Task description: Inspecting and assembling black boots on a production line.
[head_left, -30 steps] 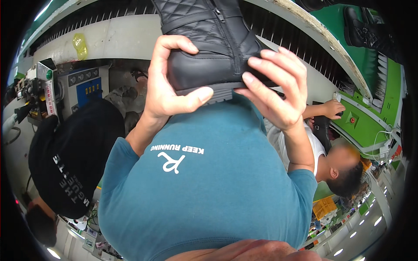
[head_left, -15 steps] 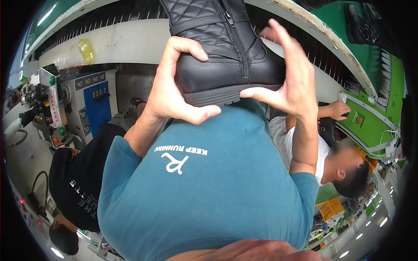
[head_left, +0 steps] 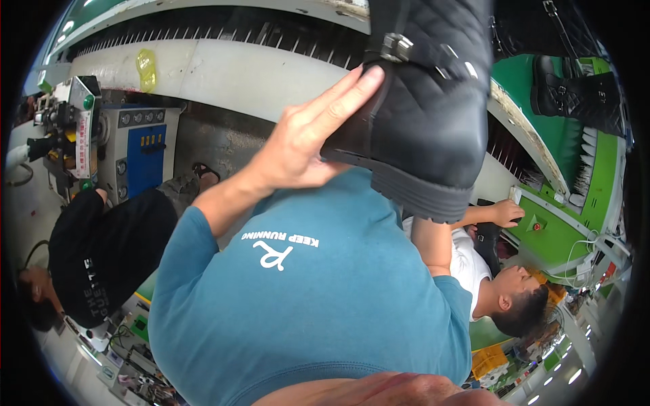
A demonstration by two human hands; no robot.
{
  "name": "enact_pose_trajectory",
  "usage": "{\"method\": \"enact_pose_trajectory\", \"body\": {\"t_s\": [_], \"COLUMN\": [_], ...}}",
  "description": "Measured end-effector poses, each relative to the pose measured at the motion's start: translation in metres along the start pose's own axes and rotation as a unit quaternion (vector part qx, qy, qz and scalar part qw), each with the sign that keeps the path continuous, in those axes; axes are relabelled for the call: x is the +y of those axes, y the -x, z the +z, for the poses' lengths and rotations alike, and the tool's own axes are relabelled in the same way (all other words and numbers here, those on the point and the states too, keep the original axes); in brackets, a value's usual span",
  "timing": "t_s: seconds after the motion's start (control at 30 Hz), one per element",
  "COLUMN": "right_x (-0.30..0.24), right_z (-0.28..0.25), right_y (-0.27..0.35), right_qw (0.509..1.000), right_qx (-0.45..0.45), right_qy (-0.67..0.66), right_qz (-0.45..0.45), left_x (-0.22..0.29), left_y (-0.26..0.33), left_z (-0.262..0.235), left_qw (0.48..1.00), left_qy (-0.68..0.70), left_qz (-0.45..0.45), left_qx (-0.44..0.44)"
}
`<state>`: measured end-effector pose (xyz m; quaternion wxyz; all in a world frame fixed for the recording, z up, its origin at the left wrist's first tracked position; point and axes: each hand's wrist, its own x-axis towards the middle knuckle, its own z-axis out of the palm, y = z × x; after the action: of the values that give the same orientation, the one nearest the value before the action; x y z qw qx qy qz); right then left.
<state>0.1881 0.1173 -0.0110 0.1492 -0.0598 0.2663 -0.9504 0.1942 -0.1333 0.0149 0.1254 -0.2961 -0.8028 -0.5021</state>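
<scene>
A black quilted leather boot (head_left: pixel 426 122) with buckled straps and a thick ridged sole fills the upper middle, its toe end tilted toward the lower right. My left hand (head_left: pixel 308 128) grips its left side, two fingers stretched along the leather up to the strap, the rest partly behind the heel end. My right forearm (head_left: pixel 432 243) rises beneath the sole. The boot hides my right hand, so its fingers do not show.
Beyond the boot runs a pale conveyor edge (head_left: pixel 223 68) with dark bristles; a yellow translucent piece (head_left: pixel 145 70) lies on it. More black boots (head_left: pixel 575 95) stand on the green surface at right. One co-worker (head_left: pixel 112 250) is at left by a machine (head_left: pixel 139 145), another (head_left: pixel 467 264) at right.
The boot has turned from its zipper side to its buckled side and moved right. My left hand has shifted right along with it; my right hand has gone behind the boot.
</scene>
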Motion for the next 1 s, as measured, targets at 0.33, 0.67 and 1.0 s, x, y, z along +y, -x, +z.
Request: {"method": "enact_pose_trajectory", "body": {"t_s": [0.33,0.67,1.0], "right_x": [0.011,0.023,0.050], "right_z": [-0.047,-0.019,-0.125], "right_y": [0.028,0.030,0.005], "right_qw": [0.985,0.982,0.977], "right_qx": [0.125,0.188,0.179], "right_qy": [0.073,0.014,0.011], "right_qz": [0.094,0.010,0.118], "left_x": [-0.029,-0.022,-0.094], "left_y": [0.009,0.012,0.046], "left_z": [-0.035,-0.033,-0.003], "left_qw": [0.975,0.966,0.973], "left_qy": [-0.171,-0.129,-0.149], "left_qz": [0.102,0.223,0.073], "left_qx": [-0.099,-0.034,-0.160]}}
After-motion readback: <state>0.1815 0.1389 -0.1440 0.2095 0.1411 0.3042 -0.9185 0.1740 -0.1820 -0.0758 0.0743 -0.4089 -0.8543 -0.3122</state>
